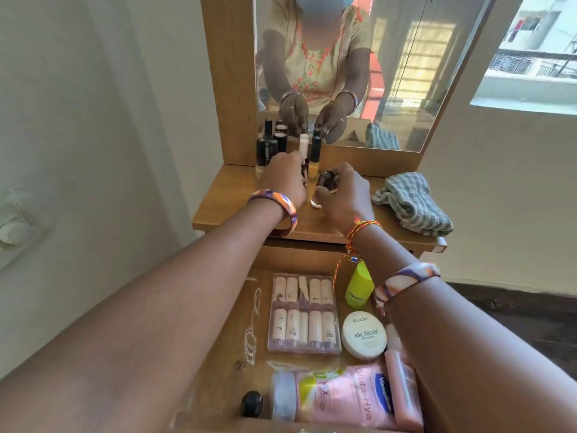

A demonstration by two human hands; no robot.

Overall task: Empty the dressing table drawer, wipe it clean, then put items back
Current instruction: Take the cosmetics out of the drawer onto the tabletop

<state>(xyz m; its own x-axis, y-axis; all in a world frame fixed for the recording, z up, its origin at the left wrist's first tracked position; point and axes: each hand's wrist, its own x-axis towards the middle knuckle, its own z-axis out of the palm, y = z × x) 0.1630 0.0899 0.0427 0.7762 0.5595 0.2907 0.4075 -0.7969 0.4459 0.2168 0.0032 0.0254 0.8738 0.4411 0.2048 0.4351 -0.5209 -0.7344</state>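
Observation:
The open drawer (237,310) below me holds a clear case of small bottles (304,314), a yellow-green bottle (359,287), a round nail polish remover tub (363,335), a pink lotion tube (349,398) and a black cap (251,403). On the dressing table top (321,225), nail polish bottles (271,148) stand in a group by the mirror. My left hand (285,179) curls round one of these bottles. My right hand (342,192) grips a dark-capped bottle (326,181), tilted, just above the top.
A grey checked cloth (412,203) lies crumpled at the right of the table top. The mirror (390,73) stands behind the bottles. A thin chain (251,332) lies along the drawer's left side. A wall is at the left, a window at the upper right.

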